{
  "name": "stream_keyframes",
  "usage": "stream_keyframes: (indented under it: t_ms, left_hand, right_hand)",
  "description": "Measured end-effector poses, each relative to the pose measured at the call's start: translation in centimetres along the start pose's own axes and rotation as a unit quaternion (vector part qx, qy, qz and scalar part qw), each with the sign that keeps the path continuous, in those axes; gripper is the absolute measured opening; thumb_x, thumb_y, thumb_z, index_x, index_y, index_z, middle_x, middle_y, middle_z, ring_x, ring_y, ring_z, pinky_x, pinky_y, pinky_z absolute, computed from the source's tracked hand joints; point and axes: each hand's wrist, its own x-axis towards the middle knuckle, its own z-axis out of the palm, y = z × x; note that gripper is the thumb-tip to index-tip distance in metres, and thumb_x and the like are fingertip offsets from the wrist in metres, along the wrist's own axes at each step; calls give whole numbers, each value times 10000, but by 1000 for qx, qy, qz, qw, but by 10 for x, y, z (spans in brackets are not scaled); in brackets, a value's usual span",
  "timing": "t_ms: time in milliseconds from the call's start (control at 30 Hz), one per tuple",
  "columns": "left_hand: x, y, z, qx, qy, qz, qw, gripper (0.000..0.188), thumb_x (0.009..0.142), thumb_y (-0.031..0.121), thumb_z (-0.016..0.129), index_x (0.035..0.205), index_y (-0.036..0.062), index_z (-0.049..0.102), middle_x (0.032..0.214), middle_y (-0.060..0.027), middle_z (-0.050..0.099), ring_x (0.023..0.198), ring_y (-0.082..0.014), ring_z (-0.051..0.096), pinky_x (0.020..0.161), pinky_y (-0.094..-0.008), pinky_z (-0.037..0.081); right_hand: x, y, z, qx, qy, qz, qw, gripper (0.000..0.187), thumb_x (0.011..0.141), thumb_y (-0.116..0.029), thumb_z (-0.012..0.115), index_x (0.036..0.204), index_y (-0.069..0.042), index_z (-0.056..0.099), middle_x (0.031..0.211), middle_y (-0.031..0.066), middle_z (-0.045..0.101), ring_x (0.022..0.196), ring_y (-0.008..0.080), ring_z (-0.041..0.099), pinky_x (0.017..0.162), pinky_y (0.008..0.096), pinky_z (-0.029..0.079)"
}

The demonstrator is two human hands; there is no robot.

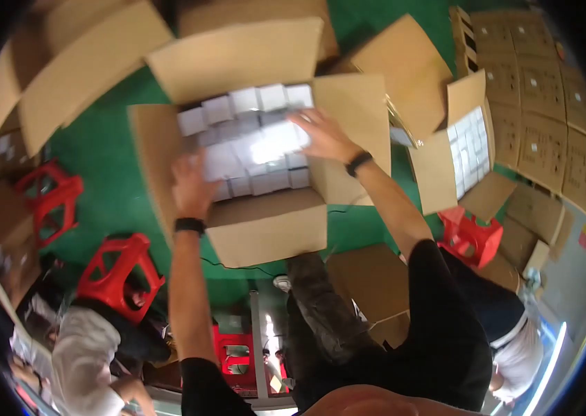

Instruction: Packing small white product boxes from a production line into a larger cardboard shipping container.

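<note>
A large open cardboard carton [269,232] with its flaps spread holds rows of small white boxes [244,102]. Across its middle, a brightly lit row of white boxes [265,147] spans between my two hands and looks higher than the boxes around it. My left hand [192,184], slightly blurred, presses against the row's left end, close to the carton's left flap. At the other end my right hand [321,136] grips the row with curved fingers, beside the right flap. The undersides of the held boxes are hidden.
Another open carton [435,180] of white boxes stands at the right, before stacked closed cartons [522,83]. Red stools [123,274] stand on the green floor. Co-workers sit at the lower left [85,353] and lower right [518,353]. A thin cable [237,266] lies near the carton.
</note>
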Motion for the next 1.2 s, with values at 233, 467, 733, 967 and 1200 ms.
stream_keyframes:
  t_ms: [233, 467, 733, 967, 1200]
  left_hand:
    - [90, 0, 111, 137, 64, 56, 987, 984, 703, 321, 850, 1536, 236, 334, 1542, -173, 341, 1460, -377, 273, 1104, -605, 354]
    - [22, 33, 64, 164, 12, -18, 986, 717, 941, 340, 512, 1575, 151, 235, 1617, -153, 263, 1474, -338, 274, 1176, -589, 233]
    - [-385, 111, -16, -54, -50, -246, 966, 715, 871, 146, 527, 1541, 71, 290, 1348, -238, 508, 1287, -408, 482, 1045, -526, 411]
    - [-683, 213, -89, -208, -14, -608, 766, 201, 958, 231, 523, 995, 50, 604, 986, -187, 684, 947, -386, 670, 785, -490, 554]
    - [-792, 411, -77, -186, 259, -835, 449, 243, 997, 263, 513, 918, 55, 610, 942, -171, 665, 875, -382, 649, 740, -487, 524]
  right_hand:
    - [36, 68, 99, -264, 43, -17, 963, 875, 805, -447, 746, 1524, -152, 344, 1435, 142, 450, 1354, 332, 407, 1126, 521, 342]
    - [26, 33, 59, -156, 20, 85, 984, 861, 821, -204, 754, 1543, -94, 297, 1494, 234, 384, 1407, 394, 351, 1170, 550, 249]
    - [-198, -109, 86, 131, -367, 181, 903, 912, 836, -148, 708, 1550, -9, 158, 1243, 296, 587, 1101, 457, 591, 965, 505, 482]
    - [-211, -128, 92, -46, -458, -86, 884, 468, 847, -224, 634, 1265, -20, 582, 1268, 277, 605, 1151, 430, 590, 929, 500, 497]
    - [-141, -338, 42, -181, -433, -264, 843, 347, 853, -228, 625, 1143, -38, 620, 1123, 239, 665, 1055, 434, 625, 890, 495, 508]
